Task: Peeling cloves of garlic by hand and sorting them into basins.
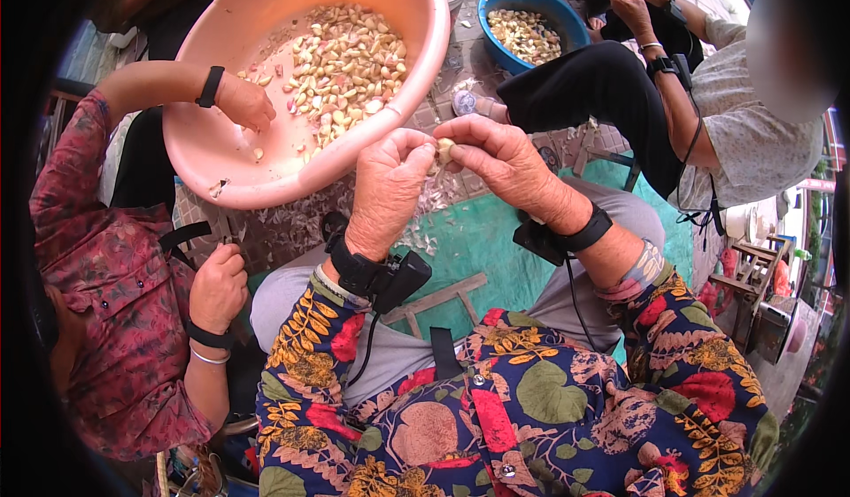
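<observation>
My left hand [392, 182] and my right hand [508, 165] meet in front of me, close to the near rim of a large pink plastic tub [285, 195]. Between the fingertips of both is a garlic clove [444, 146], pale, with a bit of skin by it. Part of the clove is covered by my fingers. A pile of garlic cloves [352, 65] lies in the tub, and a few loose ones are scattered nearer its left side. Papery garlic skins [422, 221] litter the paved ground below my hands.
At left, a co-worker's hand [249, 102] reaches into the tub; that person's other hand [219, 284] is near my left knee. Another co-worker [737, 112] sits at right, hands raised. A blue basin [495, 42] holds more cloves. A green sheet [491, 238] covers ground between my legs.
</observation>
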A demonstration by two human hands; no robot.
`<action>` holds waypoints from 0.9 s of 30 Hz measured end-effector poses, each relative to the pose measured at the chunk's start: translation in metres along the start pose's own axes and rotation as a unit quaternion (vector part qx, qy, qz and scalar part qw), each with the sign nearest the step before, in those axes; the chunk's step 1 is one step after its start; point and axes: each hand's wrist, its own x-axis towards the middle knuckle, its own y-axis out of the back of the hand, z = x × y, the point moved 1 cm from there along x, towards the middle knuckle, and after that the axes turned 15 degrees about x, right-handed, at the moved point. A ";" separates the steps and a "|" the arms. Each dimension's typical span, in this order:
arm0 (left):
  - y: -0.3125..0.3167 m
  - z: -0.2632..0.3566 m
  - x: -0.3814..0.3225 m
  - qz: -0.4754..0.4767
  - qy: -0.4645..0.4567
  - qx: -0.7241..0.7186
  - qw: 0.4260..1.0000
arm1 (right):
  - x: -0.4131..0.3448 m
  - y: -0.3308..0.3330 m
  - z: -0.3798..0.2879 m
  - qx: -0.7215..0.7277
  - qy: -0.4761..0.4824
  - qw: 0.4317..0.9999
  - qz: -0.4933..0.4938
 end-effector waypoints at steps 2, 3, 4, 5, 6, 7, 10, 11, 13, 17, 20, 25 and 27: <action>0.000 -0.004 0.000 0.001 0.008 -0.007 1.000 | 0.000 0.003 -0.002 -0.044 0.004 0.999 0.025; 0.000 -0.005 0.000 0.003 0.016 -0.014 1.000 | 0.002 0.004 -0.001 -0.044 0.004 0.999 0.025; 0.000 -0.005 0.000 0.002 0.016 -0.014 1.000 | 0.003 0.007 0.002 0.028 0.016 0.999 0.043; 0.000 -0.004 -0.001 -0.006 0.028 -0.014 0.999 | 0.004 0.010 0.003 0.100 0.028 0.993 0.061; 0.000 -0.004 -0.001 -0.014 0.039 -0.015 0.999 | 0.004 0.012 0.003 0.130 0.019 0.989 0.067; 0.001 -0.005 -0.001 -0.014 0.040 -0.015 0.999 | 0.004 0.012 0.003 0.130 0.018 0.989 0.067; 0.003 -0.010 0.001 -0.016 0.053 -0.002 0.998 | 0.004 0.012 0.002 0.132 -0.006 0.988 0.075; 0.004 -0.012 0.002 -0.018 0.055 0.019 0.998 | 0.004 0.012 0.002 0.135 0.006 0.988 0.076; 0.005 -0.016 0.003 -0.020 0.057 0.039 0.997 | 0.004 0.013 0.001 0.137 0.016 0.987 0.077; -0.001 -0.013 0.004 0.021 -0.005 0.045 0.999 | 0.006 0.013 -0.005 0.057 0.005 0.998 0.039; 0.002 -0.004 0.002 0.036 -0.049 0.013 0.998 | 0.005 0.009 -0.001 0.040 -0.010 0.999 0.028; 0.003 -0.007 0.002 -0.038 -0.047 0.023 0.998 | 0.003 0.007 0.002 0.040 -0.015 0.999 0.022; 0.003 -0.009 0.002 -0.037 -0.042 0.036 0.998 | 0.003 0.007 0.004 0.011 -0.013 1.000 0.006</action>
